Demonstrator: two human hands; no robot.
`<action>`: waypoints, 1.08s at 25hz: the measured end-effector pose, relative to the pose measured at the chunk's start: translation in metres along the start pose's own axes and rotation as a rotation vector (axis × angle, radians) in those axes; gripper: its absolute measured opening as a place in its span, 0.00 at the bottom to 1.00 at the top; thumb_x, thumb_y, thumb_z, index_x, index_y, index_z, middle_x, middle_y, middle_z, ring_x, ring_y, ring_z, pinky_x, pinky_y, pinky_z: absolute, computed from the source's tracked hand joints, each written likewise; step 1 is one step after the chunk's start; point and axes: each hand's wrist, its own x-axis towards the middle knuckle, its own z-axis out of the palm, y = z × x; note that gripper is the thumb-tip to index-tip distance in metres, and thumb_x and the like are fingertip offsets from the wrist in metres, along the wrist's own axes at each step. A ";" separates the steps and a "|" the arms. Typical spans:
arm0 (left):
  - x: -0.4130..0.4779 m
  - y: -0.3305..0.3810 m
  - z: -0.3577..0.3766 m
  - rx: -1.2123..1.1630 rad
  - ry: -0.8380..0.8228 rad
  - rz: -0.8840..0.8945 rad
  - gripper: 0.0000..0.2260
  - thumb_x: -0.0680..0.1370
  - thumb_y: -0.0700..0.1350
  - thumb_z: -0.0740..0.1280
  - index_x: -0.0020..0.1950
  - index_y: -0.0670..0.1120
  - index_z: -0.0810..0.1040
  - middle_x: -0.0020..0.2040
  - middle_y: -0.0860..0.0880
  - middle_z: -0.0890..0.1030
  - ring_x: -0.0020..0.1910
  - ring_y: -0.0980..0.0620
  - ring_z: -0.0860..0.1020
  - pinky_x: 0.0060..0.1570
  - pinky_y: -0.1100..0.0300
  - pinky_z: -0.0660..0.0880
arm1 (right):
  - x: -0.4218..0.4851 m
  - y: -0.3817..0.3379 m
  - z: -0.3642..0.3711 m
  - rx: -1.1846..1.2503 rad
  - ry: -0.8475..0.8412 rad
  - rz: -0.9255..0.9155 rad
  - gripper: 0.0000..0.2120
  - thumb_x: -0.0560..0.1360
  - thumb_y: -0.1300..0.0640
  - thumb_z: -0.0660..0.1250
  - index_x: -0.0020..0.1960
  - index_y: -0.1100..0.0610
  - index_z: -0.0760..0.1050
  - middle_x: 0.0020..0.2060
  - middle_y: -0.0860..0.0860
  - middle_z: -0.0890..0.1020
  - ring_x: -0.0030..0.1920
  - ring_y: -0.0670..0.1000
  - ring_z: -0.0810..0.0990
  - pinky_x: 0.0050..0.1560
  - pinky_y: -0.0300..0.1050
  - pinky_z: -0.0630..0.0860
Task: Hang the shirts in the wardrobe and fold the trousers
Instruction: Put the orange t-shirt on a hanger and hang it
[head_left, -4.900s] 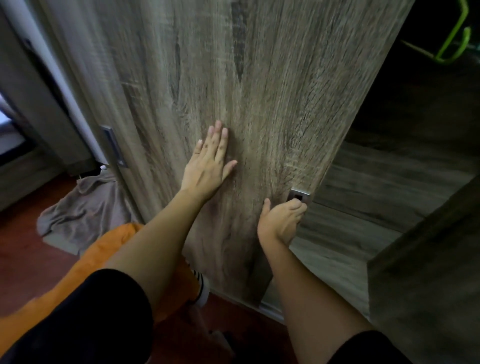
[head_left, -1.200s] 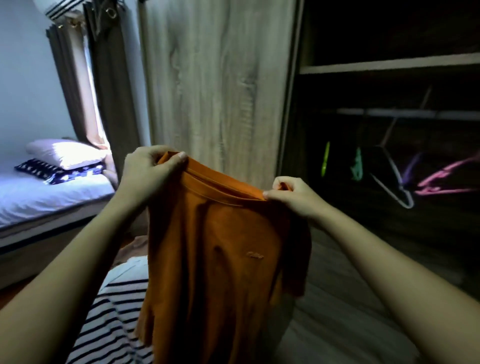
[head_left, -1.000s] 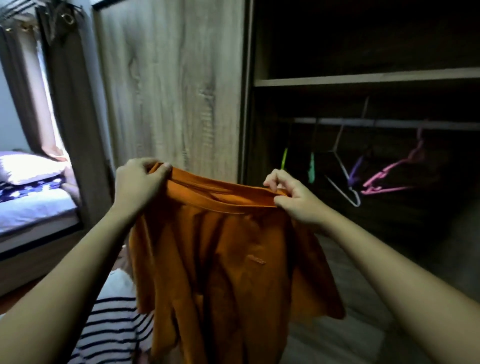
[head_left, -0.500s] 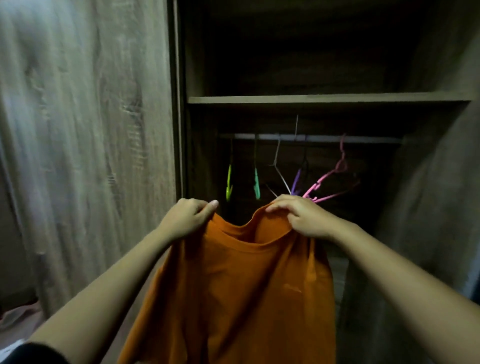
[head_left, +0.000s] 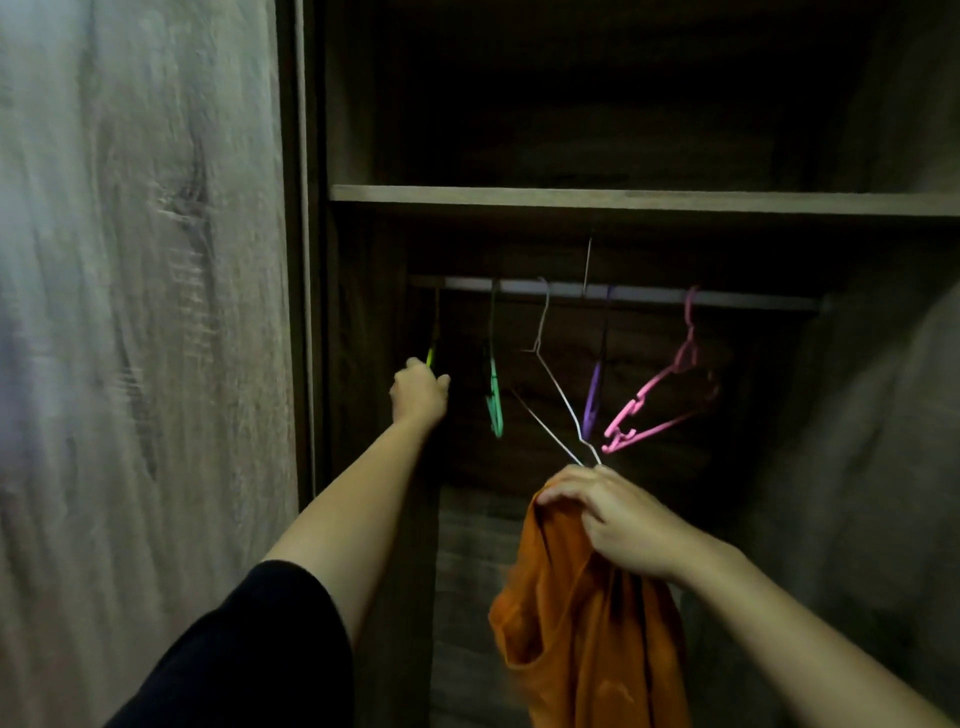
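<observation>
Hanging step: right hand (head_left: 618, 514) is pinching the orange shirt (head_left: 582, 634) by its bunched collar, dangling below the rail (head_left: 649, 297); left hand (head_left: 420, 397) is curling fingers (head_left: 415, 366) at the yellow-green hanger (head_left: 430, 357), grip unclear. Next, I'd say: unhook it, thread it through the neck

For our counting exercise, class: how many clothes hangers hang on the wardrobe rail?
5: yellow-green plastic hanger at the left hand, then rightward green plastic hanger, white wire hanger, purple plastic hanger, pink plastic hanger. Darkness may hide others.
</observation>
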 end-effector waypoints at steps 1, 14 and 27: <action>0.004 0.001 0.003 -0.035 -0.011 -0.013 0.15 0.79 0.44 0.62 0.63 0.38 0.69 0.59 0.38 0.75 0.59 0.39 0.75 0.57 0.47 0.74 | -0.002 0.004 0.000 0.005 -0.001 0.014 0.27 0.70 0.70 0.54 0.60 0.48 0.75 0.56 0.38 0.72 0.60 0.44 0.70 0.64 0.35 0.63; -0.067 -0.033 -0.021 -0.442 -0.003 0.013 0.09 0.82 0.44 0.57 0.59 0.42 0.68 0.46 0.44 0.76 0.37 0.54 0.75 0.32 0.64 0.70 | 0.005 -0.003 -0.002 0.037 -0.015 0.054 0.27 0.71 0.71 0.53 0.62 0.49 0.74 0.60 0.42 0.73 0.64 0.46 0.68 0.64 0.35 0.60; -0.191 -0.128 -0.069 -0.535 -0.143 -0.014 0.10 0.80 0.40 0.55 0.57 0.49 0.73 0.39 0.52 0.77 0.38 0.57 0.74 0.42 0.60 0.68 | 0.011 -0.036 0.033 0.078 -0.126 0.087 0.26 0.72 0.69 0.54 0.63 0.48 0.74 0.64 0.44 0.71 0.66 0.49 0.66 0.70 0.48 0.61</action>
